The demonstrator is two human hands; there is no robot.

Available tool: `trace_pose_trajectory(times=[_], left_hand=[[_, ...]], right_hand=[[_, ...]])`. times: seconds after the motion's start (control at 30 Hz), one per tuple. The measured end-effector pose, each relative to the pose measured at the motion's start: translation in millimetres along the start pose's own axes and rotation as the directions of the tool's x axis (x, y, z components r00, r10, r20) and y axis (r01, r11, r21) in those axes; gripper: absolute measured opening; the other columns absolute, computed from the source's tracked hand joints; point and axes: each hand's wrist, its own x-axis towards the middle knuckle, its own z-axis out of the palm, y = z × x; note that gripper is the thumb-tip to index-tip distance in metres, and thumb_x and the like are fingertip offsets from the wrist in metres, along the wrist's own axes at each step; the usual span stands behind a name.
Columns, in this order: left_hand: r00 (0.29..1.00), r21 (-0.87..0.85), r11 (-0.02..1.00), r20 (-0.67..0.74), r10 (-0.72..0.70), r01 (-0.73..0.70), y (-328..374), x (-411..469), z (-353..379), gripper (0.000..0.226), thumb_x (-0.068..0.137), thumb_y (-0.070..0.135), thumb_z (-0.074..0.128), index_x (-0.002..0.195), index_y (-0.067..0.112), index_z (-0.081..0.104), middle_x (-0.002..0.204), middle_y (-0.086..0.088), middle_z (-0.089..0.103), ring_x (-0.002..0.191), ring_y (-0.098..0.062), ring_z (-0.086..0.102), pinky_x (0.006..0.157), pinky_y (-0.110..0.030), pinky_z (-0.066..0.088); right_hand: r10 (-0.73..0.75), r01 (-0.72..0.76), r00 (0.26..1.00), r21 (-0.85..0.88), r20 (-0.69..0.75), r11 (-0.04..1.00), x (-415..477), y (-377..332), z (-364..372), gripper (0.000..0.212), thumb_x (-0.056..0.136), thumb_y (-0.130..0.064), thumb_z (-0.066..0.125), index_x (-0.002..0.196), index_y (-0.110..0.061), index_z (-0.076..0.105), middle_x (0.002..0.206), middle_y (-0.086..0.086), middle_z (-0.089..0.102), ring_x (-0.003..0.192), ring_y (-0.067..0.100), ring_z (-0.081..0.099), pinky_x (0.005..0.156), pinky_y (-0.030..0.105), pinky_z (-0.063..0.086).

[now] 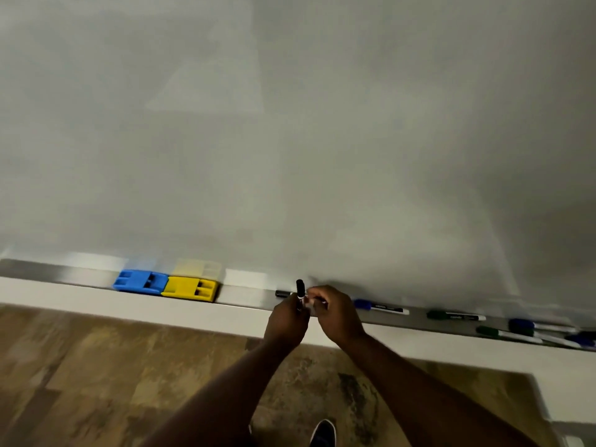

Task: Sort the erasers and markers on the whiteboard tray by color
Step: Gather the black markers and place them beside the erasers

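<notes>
Hands meet over the whiteboard tray [245, 298]: left hand [285, 321] grips a black marker [300, 290] upright. Right hand [335, 312] pinches something pale, blurred. Blue eraser [140, 280] touches yellow eraser [192, 288], left.

Black-capped marker [300, 289] body hidden in hands; blue and green markers at far right [580, 339] blurred, cut by edge.

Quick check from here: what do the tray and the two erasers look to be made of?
The tray looks like brushed metal, probably aluminium: silver-grey with a soft streaky sheen. The blue eraser and yellow eraser look like moulded plastic: saturated solid colour, smooth semi-matte shells with crisp recessed slots. Any felt pads underneath are hidden.
</notes>
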Motion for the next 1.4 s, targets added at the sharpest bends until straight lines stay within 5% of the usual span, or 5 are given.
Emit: trace_pose_trajectory(times=[0.27,0.43,0.9,1.13,1.4], left_hand=[[0.983,-0.054,0.987,-0.097,-0.158,0.153,-47.0,-5.0,-39.1,0.023,0.094,0.036,0.048,0.099,0.021,0.064,0.082,0.0,0.073,0.079,-0.02,0.069,0.075,-0.035,0.054],[0.974,-0.104,0.975,-0.092,-0.205,0.196,-71.6,-11.4,-62.8,0.019,0.091,0.034,0.05,0.094,0.021,0.064,0.071,0.006,0.068,0.057,-0.01,0.067,0.057,-0.022,0.052],[0.973,-0.125,0.967,-0.036,-0.229,0.223,-100.4,-8.1,-93.3,0.014,0.086,0.032,0.057,0.094,0.024,0.064,0.08,0.006,0.07,0.068,-0.009,0.068,0.069,-0.03,0.056],[0.988,-0.093,0.983,0.019,-0.156,0.157,-92.1,5.2,-103.9,0.015,0.092,0.035,0.055,0.1,0.025,0.063,0.078,0.005,0.072,0.068,-0.003,0.066,0.056,-0.017,0.042],[0.994,-0.143,0.99,0.105,0.033,-0.018,-58.7,25.3,-100.8,0.007,0.087,0.028,0.057,0.089,0.028,0.063,0.069,0.005,0.07,0.063,0.0,0.064,0.055,-0.019,0.04]], right_hand=[[0.076,0.01,0.975,-0.384,0.208,0.923,1.7,2.8,25.3,0.05,0.092,-0.016,0.052,0.142,-0.016,0.047,0.148,0.004,0.047,0.137,0.02,0.043,0.113,0.031,0.035],[0.178,0.009,0.933,-0.512,0.314,0.859,0.6,2.7,39.5,0.062,0.092,-0.022,0.056,0.149,-0.023,0.032,0.156,-0.001,0.032,0.145,0.02,0.03,0.112,0.037,0.038],[0.256,-0.042,0.954,-0.78,0.154,0.625,19.3,-12.2,73.4,0.022,0.089,-0.02,0.055,0.111,-0.022,0.06,0.119,-0.001,0.061,0.112,0.024,0.058,0.092,0.038,0.042],[0.153,-0.143,0.987,-0.176,0.045,0.974,19.3,-34.0,86.4,0.011,0.09,-0.01,0.063,0.1,-0.013,0.067,0.103,0.002,0.063,0.097,0.021,0.062,0.083,0.027,0.047],[0.236,-0.208,0.967,0.248,-0.092,0.946,14.0,-66.2,91.1,0.017,0.088,-0.013,0.068,0.105,-0.012,0.071,0.1,0.002,0.073,0.09,0.015,0.069,0.083,0.032,0.057]])
